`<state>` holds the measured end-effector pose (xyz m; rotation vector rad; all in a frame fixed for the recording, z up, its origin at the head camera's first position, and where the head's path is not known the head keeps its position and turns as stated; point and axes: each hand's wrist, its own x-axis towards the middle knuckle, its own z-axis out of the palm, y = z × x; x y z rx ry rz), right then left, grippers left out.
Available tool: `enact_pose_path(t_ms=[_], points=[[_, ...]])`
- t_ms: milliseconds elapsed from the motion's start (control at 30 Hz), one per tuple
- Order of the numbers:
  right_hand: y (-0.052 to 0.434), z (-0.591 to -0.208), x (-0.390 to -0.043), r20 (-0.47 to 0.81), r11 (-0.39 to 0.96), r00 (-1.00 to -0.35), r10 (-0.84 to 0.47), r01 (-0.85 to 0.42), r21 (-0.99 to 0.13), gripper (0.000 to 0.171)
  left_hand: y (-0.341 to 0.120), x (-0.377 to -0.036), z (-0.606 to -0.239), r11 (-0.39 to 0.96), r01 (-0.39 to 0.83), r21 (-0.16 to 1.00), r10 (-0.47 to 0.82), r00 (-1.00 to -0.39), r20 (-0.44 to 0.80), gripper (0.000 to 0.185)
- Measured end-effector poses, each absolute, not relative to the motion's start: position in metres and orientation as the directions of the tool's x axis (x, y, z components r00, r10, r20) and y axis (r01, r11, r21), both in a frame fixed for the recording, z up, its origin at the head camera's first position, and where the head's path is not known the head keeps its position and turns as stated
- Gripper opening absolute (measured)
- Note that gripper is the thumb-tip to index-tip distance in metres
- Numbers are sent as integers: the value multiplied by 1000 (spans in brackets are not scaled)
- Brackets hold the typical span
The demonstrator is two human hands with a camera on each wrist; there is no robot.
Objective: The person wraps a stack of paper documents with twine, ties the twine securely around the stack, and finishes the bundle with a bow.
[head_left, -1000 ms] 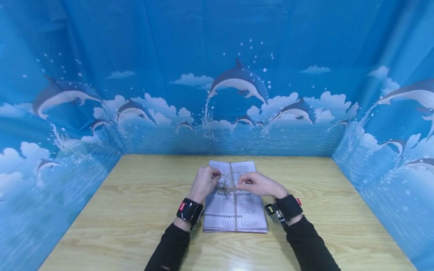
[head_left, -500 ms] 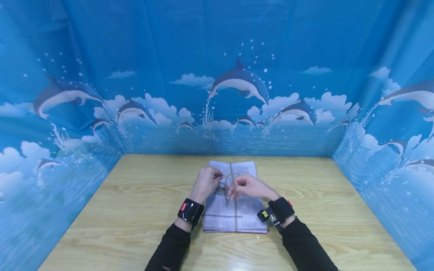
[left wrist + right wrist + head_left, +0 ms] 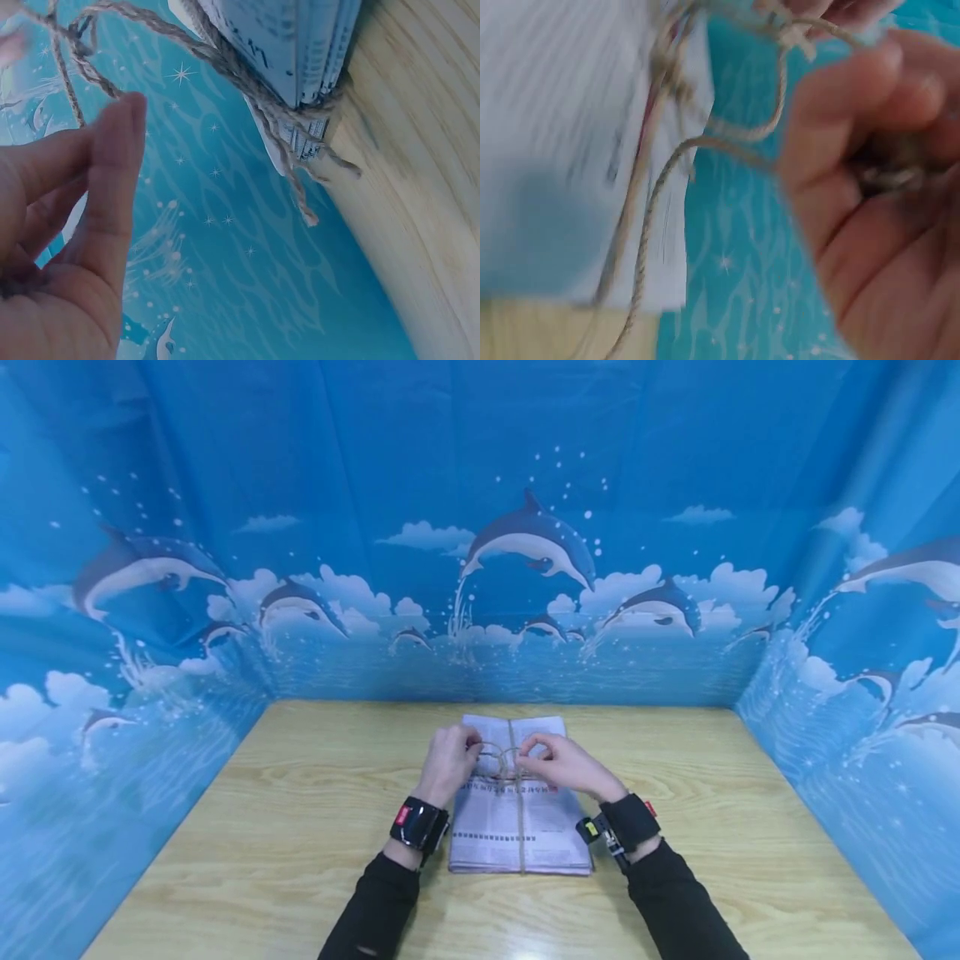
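Observation:
A stack of folded newspapers lies on the table, with brown twine running lengthwise and crosswise over it. Above its middle, twine loops stand between the two hands. My left hand pinches one loop between thumb and fingertips; in the left wrist view the twine runs to the fingertips. My right hand pinches the twine on the other side. Its curled fingers partly hide the strand in the right wrist view, where a small knot shows close to the paper. Loose twine ends hang past the stack's edge.
The wooden table reaches out on both sides of the stack. A blue curtain printed with dolphins stands behind and at both sides. Each wrist wears a black strap with a camera.
My right hand first moves left and down over the twine's crossing, then back up and right. My left hand shifts slightly left, keeping its pinch. The loops now stand wider between the hands.

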<state>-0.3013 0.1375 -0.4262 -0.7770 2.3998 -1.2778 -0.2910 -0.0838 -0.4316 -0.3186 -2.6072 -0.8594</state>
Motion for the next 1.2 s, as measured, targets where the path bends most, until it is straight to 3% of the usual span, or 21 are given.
enact_pose_path(t_ms=[133,233,333,533,800,1000,1200], points=[[135,-433,-302,10,637,-819,-574,-455,-622,15,-81,-291,-432,783,350,514,145,-906,397,4],[131,-433,-299,75,654,-787,-613,-558,-510,10,-78,-290,-432,758,413,505,221,-891,396,5],[128,-429,-295,120,651,-774,-622,-596,-470,11,-76,-290,-431,728,454,513,263,-877,403,7],[125,-427,-293,187,636,-775,-603,-609,-475,13,-79,-291,-431,717,436,544,240,-887,395,10],[127,-438,-299,198,544,-717,-668,-652,-529,20,-81,-292,-430,648,518,558,315,-850,423,13],[124,-441,-301,200,572,-747,-634,-627,-529,15,-82,-293,-431,575,562,595,379,-827,415,17],[125,-439,-303,181,552,-782,-597,-564,-614,17,-87,-297,-438,536,387,750,228,-922,312,30]])
